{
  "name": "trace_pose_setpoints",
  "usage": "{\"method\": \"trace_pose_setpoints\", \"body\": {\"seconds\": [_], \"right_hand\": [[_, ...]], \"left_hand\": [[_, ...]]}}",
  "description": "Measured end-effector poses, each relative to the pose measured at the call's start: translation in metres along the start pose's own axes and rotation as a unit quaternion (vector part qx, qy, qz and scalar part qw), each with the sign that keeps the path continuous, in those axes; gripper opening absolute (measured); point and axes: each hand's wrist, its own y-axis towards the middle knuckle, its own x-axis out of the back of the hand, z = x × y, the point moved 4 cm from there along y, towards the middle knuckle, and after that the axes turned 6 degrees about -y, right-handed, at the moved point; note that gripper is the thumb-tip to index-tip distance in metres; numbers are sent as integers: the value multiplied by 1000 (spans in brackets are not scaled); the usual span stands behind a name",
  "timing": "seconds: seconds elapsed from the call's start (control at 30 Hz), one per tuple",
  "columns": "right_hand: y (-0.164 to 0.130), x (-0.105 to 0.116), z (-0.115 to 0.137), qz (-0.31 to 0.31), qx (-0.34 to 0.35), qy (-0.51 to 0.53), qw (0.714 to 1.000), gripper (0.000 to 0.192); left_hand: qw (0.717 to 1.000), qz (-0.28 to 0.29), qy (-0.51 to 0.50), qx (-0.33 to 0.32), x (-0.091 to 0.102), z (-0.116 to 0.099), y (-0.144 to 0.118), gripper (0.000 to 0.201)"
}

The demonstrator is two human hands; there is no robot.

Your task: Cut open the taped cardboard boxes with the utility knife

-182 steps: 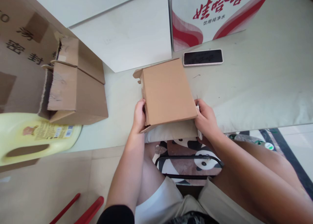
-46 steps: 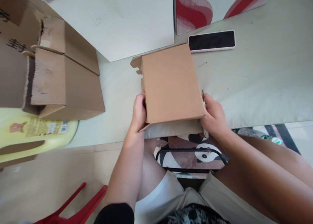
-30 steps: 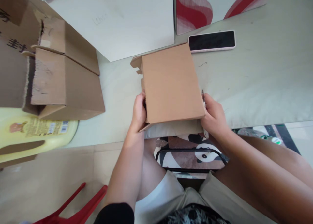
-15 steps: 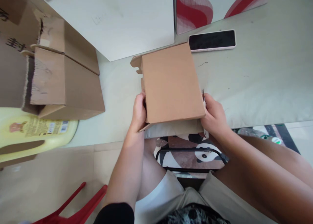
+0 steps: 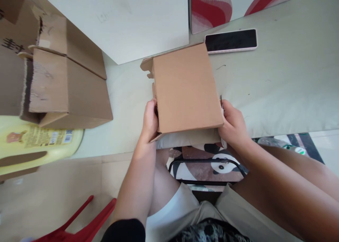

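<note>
A pale, smooth-covered table point(image 5: 291, 79) stretches out before me, tiled floor point(image 5: 79, 182) below its near edge. Above or on it, I can't tell which, is the small cardboard box point(image 5: 186, 90), its plain face up between my two grips. My left grip point(image 5: 150, 119) is closed on the box's left side, by its loose flaps, fingers mostly hidden. My right grip point(image 5: 233, 122) is curled tight round a white-handled blade point(image 5: 222, 111) and touches the box's right side near its closest corner. Just past the box's far right corner lies a phone point(image 5: 231, 41). Behind the box stands a white carton point(image 5: 127, 26); left of it are torn brown cardboard point(image 5: 90, 94) and a yellow jug point(image 5: 60, 148).
</note>
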Motion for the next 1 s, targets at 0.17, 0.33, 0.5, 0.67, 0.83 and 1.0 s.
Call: {"method": "trace_pose_setpoints", "body": {"seconds": [0.17,0.33,0.5,0.67,0.83,1.0], "right_hand": [[-2,0,0,6,-10,0,1000,7],[-4,0,1,15,-21,16,1000,9],[-3,-1,-1,18,-12,9,1000,11],[-3,-1,-2,12,-10,0,1000,9],[-3,-1,-3,8,-4,3,1000,8],[-2,-1,-3,7,1,3,1000,8]], "left_hand": [[1000,0,3,11,-2,0,-4,35],[1000,8,18,-3,-2,-2,-7,34],[1000,3,24,-5,1,-2,-4,34],[1000,-1,23,-5,1,-2,-4,36],[1000,6,23,-9,4,-1,-2,35],[1000,8,15,-1,5,1,-1,36]]}}
